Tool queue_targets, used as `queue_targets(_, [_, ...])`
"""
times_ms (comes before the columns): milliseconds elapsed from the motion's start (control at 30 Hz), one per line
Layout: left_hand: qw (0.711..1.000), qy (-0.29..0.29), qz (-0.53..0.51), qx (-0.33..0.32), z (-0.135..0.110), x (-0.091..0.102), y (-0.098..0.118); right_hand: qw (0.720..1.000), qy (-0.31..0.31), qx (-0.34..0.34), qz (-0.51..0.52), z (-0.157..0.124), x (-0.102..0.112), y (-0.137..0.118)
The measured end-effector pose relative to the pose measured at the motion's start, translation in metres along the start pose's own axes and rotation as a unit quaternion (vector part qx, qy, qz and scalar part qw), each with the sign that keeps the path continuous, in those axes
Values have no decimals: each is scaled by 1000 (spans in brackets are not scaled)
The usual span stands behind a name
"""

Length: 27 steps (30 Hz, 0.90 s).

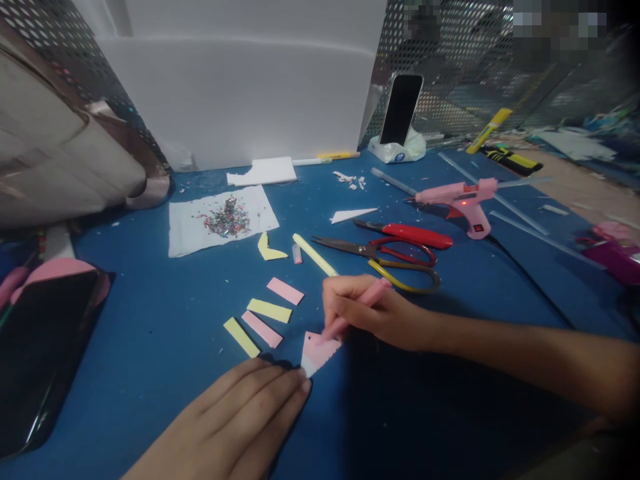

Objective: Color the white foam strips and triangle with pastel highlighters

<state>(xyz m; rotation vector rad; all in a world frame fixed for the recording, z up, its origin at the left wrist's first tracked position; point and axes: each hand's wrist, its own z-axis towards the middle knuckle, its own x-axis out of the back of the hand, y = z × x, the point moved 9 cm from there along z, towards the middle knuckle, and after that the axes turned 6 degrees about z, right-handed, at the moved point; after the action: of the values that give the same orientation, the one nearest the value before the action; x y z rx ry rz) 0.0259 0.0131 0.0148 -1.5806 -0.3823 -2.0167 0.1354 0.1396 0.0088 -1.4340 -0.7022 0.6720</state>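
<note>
A pink marker (367, 300) is gripped in my right hand (380, 312), its tip down on a small triangular piece (316, 352). That piece is mostly pink with a white lower corner, a small dark hole and a jagged edge. Flat on the table, fingers stretched, my left hand (240, 417) touches the piece's white corner with its fingertips. Just beyond it lie pink strips (285, 291) and yellow strips (270, 311). A pale yellow marker (315, 255) rests behind my right hand, partly covered by it. Beside that marker is a small pink-tipped cap (297, 253).
Scissors (373, 250), red-handled cutters (415, 235) and a pink glue gun (460, 200) with its cord lie at right. A white sheet (185, 230) bears glitter bits. At left lies a dark phone (50, 360); another phone (401, 110) stands behind. A yellow V-shaped piece (270, 249) lies mid-table.
</note>
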Motion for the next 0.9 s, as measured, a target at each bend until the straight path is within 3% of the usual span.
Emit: queue_targets(900, [1000, 4, 12, 6, 0, 2, 0, 998, 25, 35, -41, -1, 5, -5])
